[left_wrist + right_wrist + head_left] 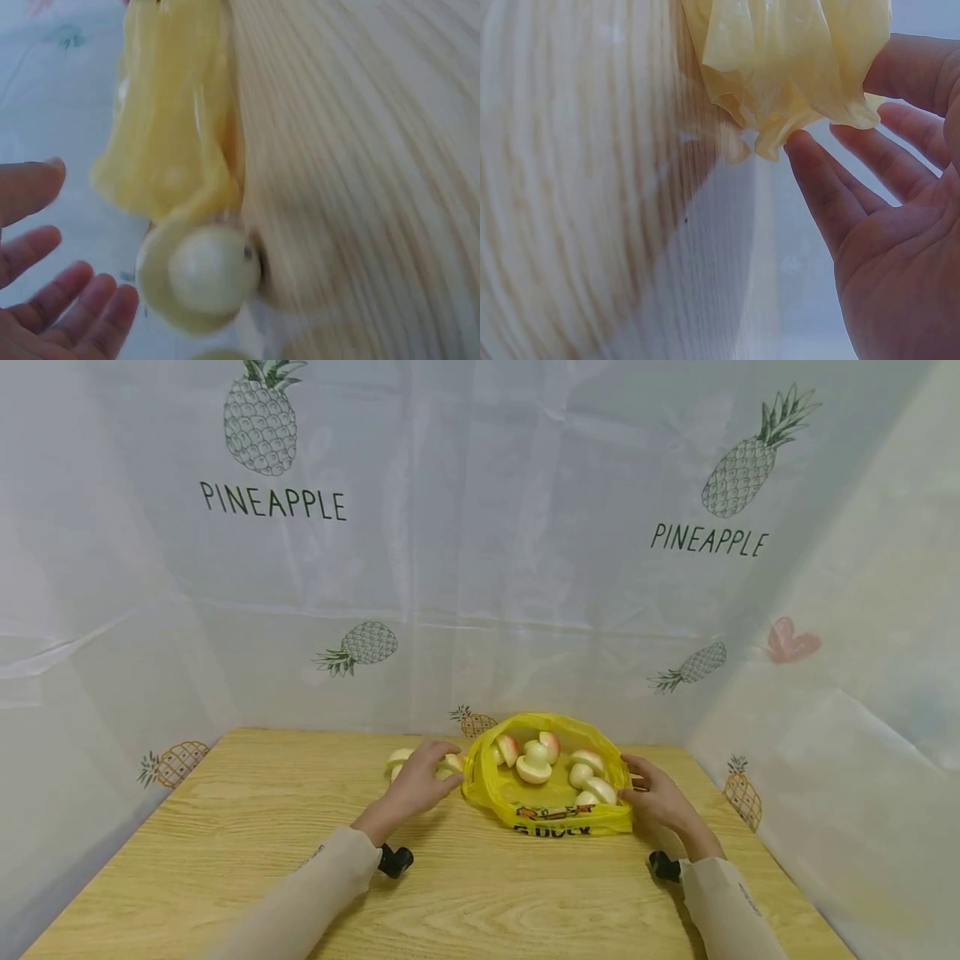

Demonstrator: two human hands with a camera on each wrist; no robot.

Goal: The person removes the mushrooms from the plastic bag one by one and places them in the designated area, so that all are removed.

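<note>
A yellow plastic bag (498,797) lies on the table with its mouth towards me. Inside are several pale mushroom-shaped pieces (535,766), some with reddish caps. My left hand (416,785) is at the bag's left rim, fingers spread and holding nothing in the left wrist view. Beside it, outside the bag, are more cream mushroom-shaped pieces (397,760), one of them a round-ended piece (214,270) next to the bag. At the right rim, my right hand (663,797) touches the plastic with fairly straight fingers (821,180); its thumb tip is hidden behind the bag.
The wood-grain table (480,902) meets a white pineapple-print sheet (480,568) at the back and both sides. The bag stands near the table's back edge. Black wrist cameras (395,862) sit at the sleeve cuffs.
</note>
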